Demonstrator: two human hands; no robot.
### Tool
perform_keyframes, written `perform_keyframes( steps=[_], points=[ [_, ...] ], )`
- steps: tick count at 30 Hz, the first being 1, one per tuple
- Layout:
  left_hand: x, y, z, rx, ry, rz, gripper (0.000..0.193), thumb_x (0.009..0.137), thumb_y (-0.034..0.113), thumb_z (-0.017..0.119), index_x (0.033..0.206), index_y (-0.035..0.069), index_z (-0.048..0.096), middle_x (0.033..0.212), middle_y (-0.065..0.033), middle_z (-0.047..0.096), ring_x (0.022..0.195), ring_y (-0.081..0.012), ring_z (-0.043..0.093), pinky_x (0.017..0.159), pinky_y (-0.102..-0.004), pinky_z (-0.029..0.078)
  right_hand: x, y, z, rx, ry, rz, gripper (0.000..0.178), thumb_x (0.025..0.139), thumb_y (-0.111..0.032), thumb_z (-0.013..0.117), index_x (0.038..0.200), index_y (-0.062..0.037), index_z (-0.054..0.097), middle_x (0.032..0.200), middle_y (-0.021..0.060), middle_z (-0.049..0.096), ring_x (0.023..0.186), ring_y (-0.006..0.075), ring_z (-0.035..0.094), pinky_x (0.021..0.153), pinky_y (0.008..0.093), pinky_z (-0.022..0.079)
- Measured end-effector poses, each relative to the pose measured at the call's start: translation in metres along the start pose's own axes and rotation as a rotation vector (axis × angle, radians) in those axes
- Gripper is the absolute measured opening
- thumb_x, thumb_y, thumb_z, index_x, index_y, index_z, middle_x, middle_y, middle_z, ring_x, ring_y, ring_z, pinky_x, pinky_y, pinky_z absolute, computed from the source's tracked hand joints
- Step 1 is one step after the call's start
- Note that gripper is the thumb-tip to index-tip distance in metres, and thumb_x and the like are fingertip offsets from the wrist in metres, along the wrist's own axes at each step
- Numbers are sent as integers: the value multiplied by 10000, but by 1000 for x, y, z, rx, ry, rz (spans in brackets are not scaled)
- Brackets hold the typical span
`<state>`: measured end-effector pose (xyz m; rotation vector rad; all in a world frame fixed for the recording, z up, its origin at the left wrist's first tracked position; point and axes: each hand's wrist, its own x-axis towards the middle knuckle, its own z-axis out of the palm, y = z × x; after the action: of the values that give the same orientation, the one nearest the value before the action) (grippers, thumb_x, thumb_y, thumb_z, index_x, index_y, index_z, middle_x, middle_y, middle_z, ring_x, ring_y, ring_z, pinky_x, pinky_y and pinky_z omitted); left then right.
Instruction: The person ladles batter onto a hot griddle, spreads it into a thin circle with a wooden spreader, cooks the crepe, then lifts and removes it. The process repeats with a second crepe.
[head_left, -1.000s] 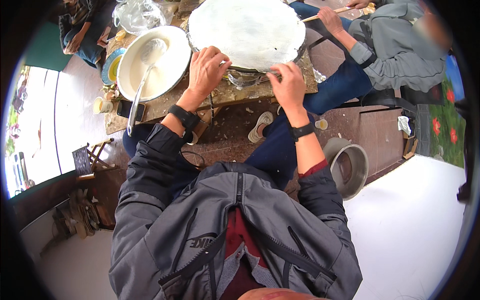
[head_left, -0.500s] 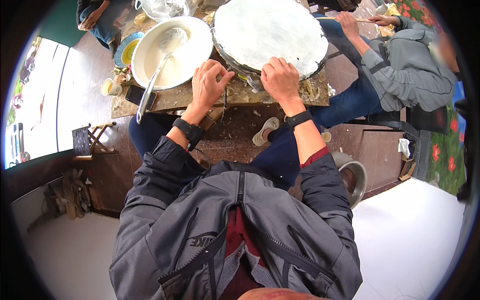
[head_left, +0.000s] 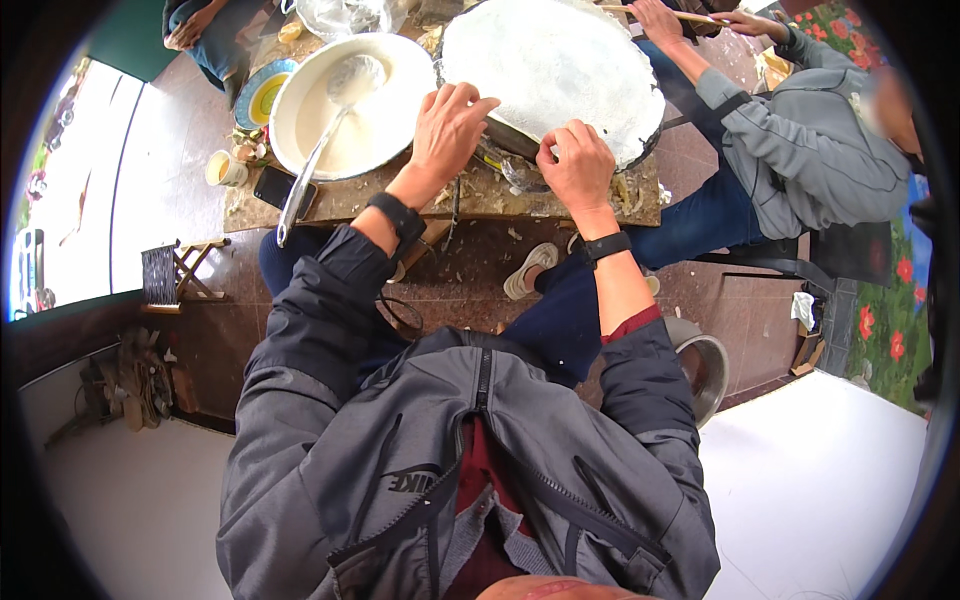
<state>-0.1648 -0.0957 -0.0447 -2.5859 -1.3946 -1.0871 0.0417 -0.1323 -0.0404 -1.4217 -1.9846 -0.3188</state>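
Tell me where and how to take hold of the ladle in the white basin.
Probably best by the free end of the handle, coming from the near left: the ladle slants across the near-left rim of the basin, handle sticking out, bowl inside.

Left hand (head_left: pixel 447 132) and right hand (head_left: pixel 583 168), both partly curled, held apart above the near edge of the surface (head_left: pixel 350 198).

Round white layer (head_left: pixel 555 80) seen as matt and uneven, wooden tabletop (head_left: pixel 352 200) found rough and scuffed, ladle (head_left: pixel 312 168) made of polished metal, basin (head_left: pixel 291 105) noted as smooth and glossy, floor tiles (head_left: pixel 755 320) observed as glossy, jacket (head_left: pixel 285 490) made of matt cloth
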Motion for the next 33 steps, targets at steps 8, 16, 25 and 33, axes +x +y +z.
perform_keyframes(
  steps=[8,16,25,33],
  points=[
    [33,-11,1,161,-65,227,109,748,110,595,823,161,656,964,5,563,977,-181,538,893,-356,375,-3,-12,-1,-10,-27,151,286,711,-304,766,940,-150,690,903,-8,594,883,221,561,722,376,433],
    [41,-8,-1,170,-4,284,66,739,121,588,784,160,616,942,1,534,953,-165,522,860,-354,378,2,-13,20,-18,12,155,119,751,-255,738,835,-171,740,877,-38,631,878,201,548,740,373,415],
    [42,-4,-3,120,22,241,89,745,117,582,803,171,622,916,-3,517,949,-175,517,875,-350,365,2,-16,20,70,70,238,97,788,-257,716,793,-160,721,795,-49,673,820,182,567,719,353,398],
    [41,-1,11,-454,238,-677,263,806,226,722,937,33,600,890,-88,583,804,-215,573,699,-359,477,-1,-19,19,115,88,323,115,808,-270,700,839,-162,725,821,-26,703,863,182,590,745,351,393]
  ],
)
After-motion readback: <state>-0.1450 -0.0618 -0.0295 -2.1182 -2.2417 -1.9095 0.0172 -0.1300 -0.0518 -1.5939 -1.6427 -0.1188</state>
